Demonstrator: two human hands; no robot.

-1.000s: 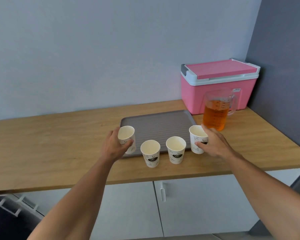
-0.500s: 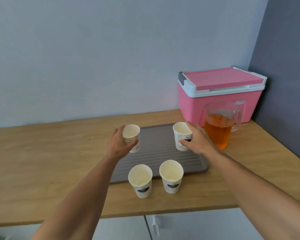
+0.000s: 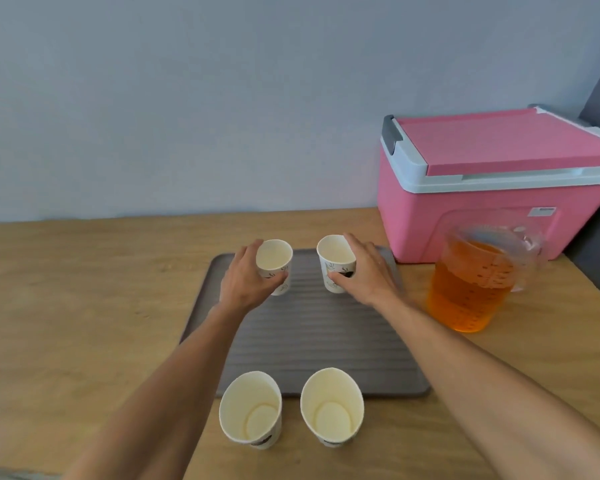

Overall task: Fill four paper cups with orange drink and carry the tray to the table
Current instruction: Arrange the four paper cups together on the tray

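A grey ribbed tray [image 3: 312,344] lies on the wooden counter. My left hand [image 3: 245,280] grips an empty white paper cup [image 3: 275,259] at the tray's far left. My right hand [image 3: 368,275] grips a second empty cup [image 3: 335,256] at the tray's far middle; both cups are upright, at or just above the tray surface. Two more empty cups [image 3: 252,408] [image 3: 331,405] stand on the counter just in front of the tray's near edge. A clear jug of orange drink [image 3: 471,285] stands to the right of the tray.
A pink cooler box [image 3: 492,181] with a white-rimmed lid sits at the back right against the wall, behind the jug. A dark wall closes off the right side. Bare wooden counter [image 3: 84,306] stretches to the left of the tray.
Both hands have carried their cups from the front of the tray to its far end. The view has moved closer and lower over the counter.
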